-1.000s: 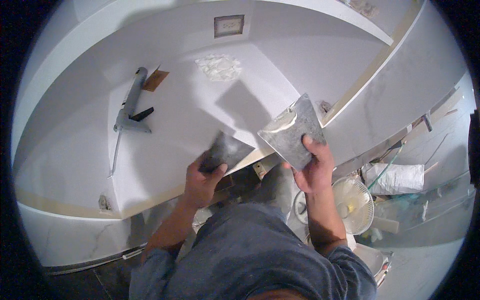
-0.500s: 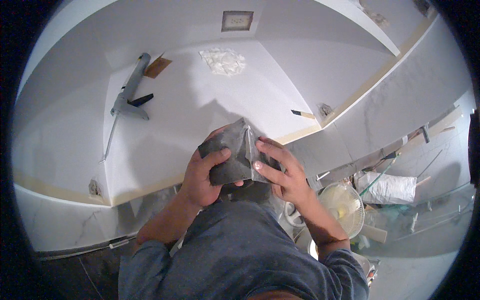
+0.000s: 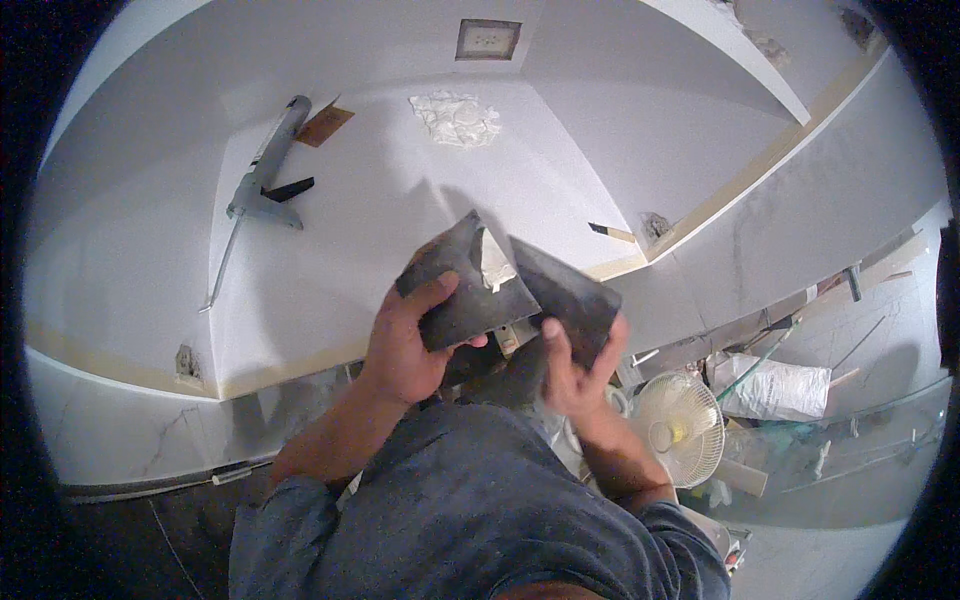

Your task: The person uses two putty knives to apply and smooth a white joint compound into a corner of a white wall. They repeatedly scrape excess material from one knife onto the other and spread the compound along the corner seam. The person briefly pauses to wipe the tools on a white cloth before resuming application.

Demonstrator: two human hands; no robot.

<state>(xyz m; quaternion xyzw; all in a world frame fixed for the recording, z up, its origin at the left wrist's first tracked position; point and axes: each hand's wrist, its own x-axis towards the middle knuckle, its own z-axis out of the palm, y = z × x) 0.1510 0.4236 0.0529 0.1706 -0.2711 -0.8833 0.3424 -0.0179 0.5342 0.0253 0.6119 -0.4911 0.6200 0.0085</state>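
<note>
My left hand (image 3: 402, 345) holds a dark grey, flat, four-cornered plate (image 3: 450, 305), thumb on its upper face. Off-white paste (image 3: 494, 262) is smeared along that plate's right side. A second dark grey plate (image 3: 572, 292) is in my right hand (image 3: 580, 375), tilted and just right of the first, with fingers at its lower right edge. The two plates are close together at the middle; whether they touch I cannot tell. Both are held in front of my body, over the near edge of a white recessed shelf (image 3: 330, 270).
On the shelf lie a grey caulking gun (image 3: 262, 178), a brown cardboard piece (image 3: 325, 124), crumpled white tissue (image 3: 455, 119) and a utility knife (image 3: 611, 233). A socket box (image 3: 489, 40) is set in the back wall. To the lower right stand a fan (image 3: 682, 430) and a white sack (image 3: 772, 386).
My right hand has moved right and down from the left plate, taking the second plate with it. The paste on the left plate now shows. My left hand keeps its hold.
</note>
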